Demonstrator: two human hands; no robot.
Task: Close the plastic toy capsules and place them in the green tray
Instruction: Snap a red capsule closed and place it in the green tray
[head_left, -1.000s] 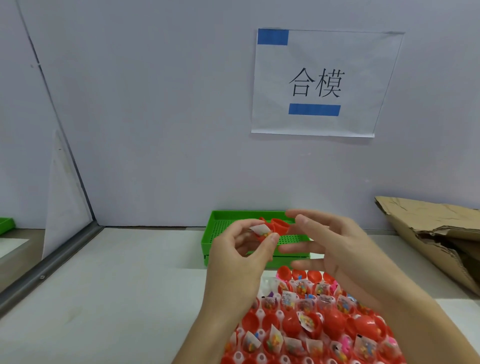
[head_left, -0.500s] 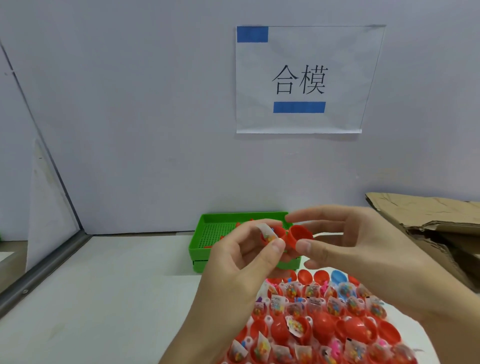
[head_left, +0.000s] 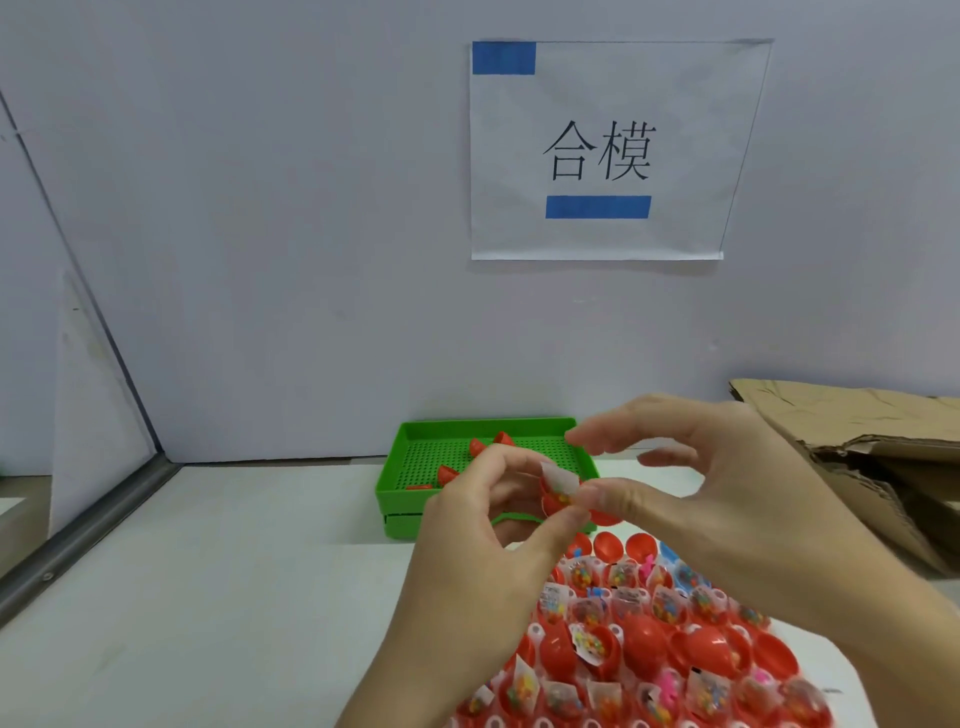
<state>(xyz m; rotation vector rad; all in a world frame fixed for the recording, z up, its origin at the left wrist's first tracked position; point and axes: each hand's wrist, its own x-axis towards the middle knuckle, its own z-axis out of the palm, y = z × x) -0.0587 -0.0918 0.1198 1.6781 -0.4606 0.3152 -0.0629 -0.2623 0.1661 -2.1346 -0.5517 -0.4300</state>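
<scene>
Since a moment ago our right hand (head_left: 727, 499) has brought its red half in against the half in our left hand (head_left: 483, 525), so the two parts of the red capsule (head_left: 558, 501) now meet between our fingertips. Our left hand pinches the capsule with thumb and curled fingers, a small white packet (head_left: 560, 477) sticking up from it; our right thumb presses on its right side while the other right fingers arch loosely above. We hold it over the near edge of the green tray (head_left: 405, 499), which carries a few red pieces. Open, filled capsules (head_left: 649, 649) crowd the white table (head_left: 208, 597) below our hands.
</scene>
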